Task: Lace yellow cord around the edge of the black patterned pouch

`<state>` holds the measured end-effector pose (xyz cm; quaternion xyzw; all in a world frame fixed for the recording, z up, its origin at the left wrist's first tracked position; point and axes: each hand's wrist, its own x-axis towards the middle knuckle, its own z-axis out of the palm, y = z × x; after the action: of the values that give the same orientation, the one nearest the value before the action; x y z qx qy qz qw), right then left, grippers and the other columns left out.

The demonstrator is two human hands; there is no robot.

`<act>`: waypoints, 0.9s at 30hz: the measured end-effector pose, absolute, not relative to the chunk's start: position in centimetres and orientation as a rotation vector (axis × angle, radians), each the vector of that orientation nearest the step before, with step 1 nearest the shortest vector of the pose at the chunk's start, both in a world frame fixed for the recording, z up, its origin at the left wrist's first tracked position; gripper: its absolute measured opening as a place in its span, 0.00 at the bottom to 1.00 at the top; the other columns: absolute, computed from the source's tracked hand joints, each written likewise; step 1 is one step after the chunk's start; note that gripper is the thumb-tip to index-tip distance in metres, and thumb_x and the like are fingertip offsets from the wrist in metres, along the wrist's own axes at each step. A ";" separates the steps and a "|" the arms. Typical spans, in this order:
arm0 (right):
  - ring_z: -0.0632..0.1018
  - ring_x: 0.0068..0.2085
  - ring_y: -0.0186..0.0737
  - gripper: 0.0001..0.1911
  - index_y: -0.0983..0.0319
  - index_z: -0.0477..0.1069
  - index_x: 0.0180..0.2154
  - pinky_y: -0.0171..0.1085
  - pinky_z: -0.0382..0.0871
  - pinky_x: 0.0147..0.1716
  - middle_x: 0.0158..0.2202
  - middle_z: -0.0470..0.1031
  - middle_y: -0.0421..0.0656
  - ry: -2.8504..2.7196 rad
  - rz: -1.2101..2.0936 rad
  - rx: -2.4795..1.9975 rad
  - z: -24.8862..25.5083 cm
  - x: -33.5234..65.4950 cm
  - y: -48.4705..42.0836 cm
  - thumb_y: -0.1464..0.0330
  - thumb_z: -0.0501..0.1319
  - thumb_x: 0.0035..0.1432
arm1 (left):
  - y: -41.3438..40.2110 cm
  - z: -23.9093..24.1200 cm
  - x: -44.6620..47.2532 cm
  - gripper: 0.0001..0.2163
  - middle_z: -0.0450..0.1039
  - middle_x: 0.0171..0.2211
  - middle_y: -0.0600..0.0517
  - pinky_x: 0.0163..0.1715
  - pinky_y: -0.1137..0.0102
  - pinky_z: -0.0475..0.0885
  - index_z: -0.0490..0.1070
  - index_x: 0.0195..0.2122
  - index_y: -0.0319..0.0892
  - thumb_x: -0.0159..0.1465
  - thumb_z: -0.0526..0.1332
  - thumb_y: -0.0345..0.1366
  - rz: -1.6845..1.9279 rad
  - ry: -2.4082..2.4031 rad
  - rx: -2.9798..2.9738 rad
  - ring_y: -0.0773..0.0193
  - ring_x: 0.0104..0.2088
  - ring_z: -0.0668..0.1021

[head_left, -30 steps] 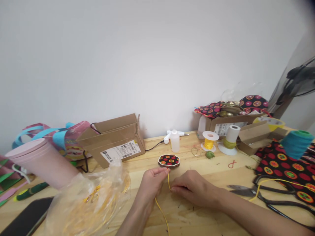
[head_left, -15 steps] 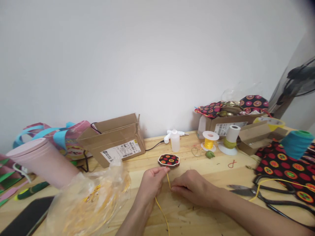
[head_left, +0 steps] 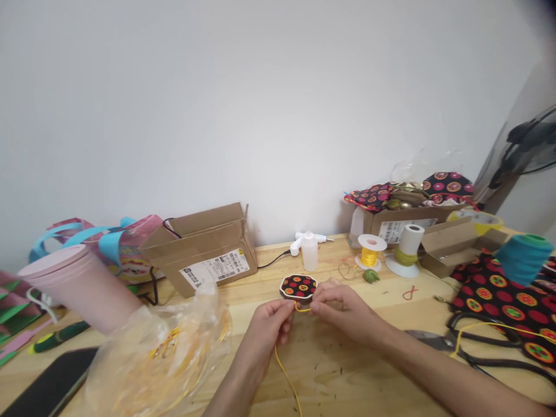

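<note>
A small octagonal piece covered in black fabric with red and orange circles, edged in white (head_left: pixel 299 286), stands at the near middle of the table. Just below its near edge my left hand (head_left: pixel 270 325) pinches a yellow cord (head_left: pixel 287 377), whose tail hangs down toward the table's front. A short stretch of the cord runs sideways to my right hand (head_left: pixel 337 304), closed with thumb and finger on it close to the piece's right edge. Whether the left fingers also grip the piece is hidden.
Black-handled scissors (head_left: pixel 452 341) lie at right beside patterned fabric (head_left: pixel 490 301). Behind stand a yellow cord spool (head_left: pixel 369 255), a small white bottle (head_left: pixel 310 252) and a cardboard box (head_left: pixel 212 255). At left are a plastic bag of yellow cords (head_left: pixel 160 359), a pink tumbler (head_left: pixel 82 289) and a phone (head_left: pixel 47 382).
My right hand has moved up and slightly right, to beside the piece. The cord between my hands, which slanted down, now runs nearly level. My left hand has shifted only slightly.
</note>
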<state>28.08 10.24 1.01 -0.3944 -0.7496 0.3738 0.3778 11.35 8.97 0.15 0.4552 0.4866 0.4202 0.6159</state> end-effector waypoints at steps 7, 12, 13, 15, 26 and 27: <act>0.54 0.13 0.25 0.12 0.64 0.66 0.35 0.26 0.47 0.13 0.13 0.59 0.32 -1.546 1.744 -0.834 0.2 27.6 10.0 0.64 0.49 0.56 | 8.7 0.5 11.5 0.13 0.51 0.13 0.61 0.12 0.77 0.40 0.64 0.20 0.37 0.52 0.57 0.43 0.860 1.169 1.084 0.76 0.14 0.51; 0.62 0.18 0.26 0.11 0.62 0.66 0.34 0.26 0.54 0.17 0.24 0.66 0.37 -1.961 1.310 -0.836 -0.3 26.8 9.2 0.68 0.46 0.57 | 8.4 1.0 11.6 0.20 0.59 0.18 0.57 0.13 0.77 0.38 0.66 0.23 0.37 0.53 0.51 0.52 0.806 1.142 1.049 0.76 0.15 0.54; 0.62 0.19 0.26 0.11 0.62 0.66 0.33 0.27 0.54 0.18 0.24 0.66 0.37 -2.043 1.161 -0.868 -0.4 26.7 9.0 0.69 0.46 0.57 | 8.4 1.1 11.6 0.20 0.58 0.17 0.58 0.13 0.77 0.38 0.66 0.23 0.37 0.52 0.52 0.52 0.785 1.151 1.066 0.76 0.14 0.53; 0.64 0.21 0.28 0.10 0.62 0.66 0.31 0.27 0.55 0.21 0.22 0.67 0.37 -2.170 0.894 -0.921 -0.4 26.8 8.9 0.71 0.47 0.56 | 8.4 1.1 11.7 0.18 0.54 0.14 0.60 0.13 0.76 0.39 0.65 0.21 0.37 0.49 0.57 0.50 0.760 1.161 1.109 0.77 0.14 0.51; 0.70 0.26 0.29 0.13 0.58 0.72 0.30 0.26 0.58 0.25 0.25 0.73 0.36 -2.206 0.717 -0.994 -0.1 27.1 9.5 0.75 0.50 0.54 | 8.7 0.1 11.8 0.15 0.66 0.13 0.55 0.09 0.79 0.47 0.67 0.17 0.36 0.51 0.55 0.44 0.808 1.249 1.184 0.76 0.10 0.60; 0.70 0.27 0.29 0.13 0.58 0.72 0.31 0.26 0.58 0.26 0.26 0.73 0.36 -2.182 0.724 -0.996 -0.2 27.1 9.6 0.75 0.51 0.53 | 8.8 0.0 11.8 0.14 0.68 0.15 0.54 0.09 0.79 0.49 0.66 0.18 0.36 0.50 0.56 0.44 0.823 1.258 1.168 0.76 0.10 0.62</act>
<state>27.13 9.57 -0.17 -0.3776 -0.8272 0.2744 0.3128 11.84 8.80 -0.05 0.4997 0.5383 0.3521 0.5802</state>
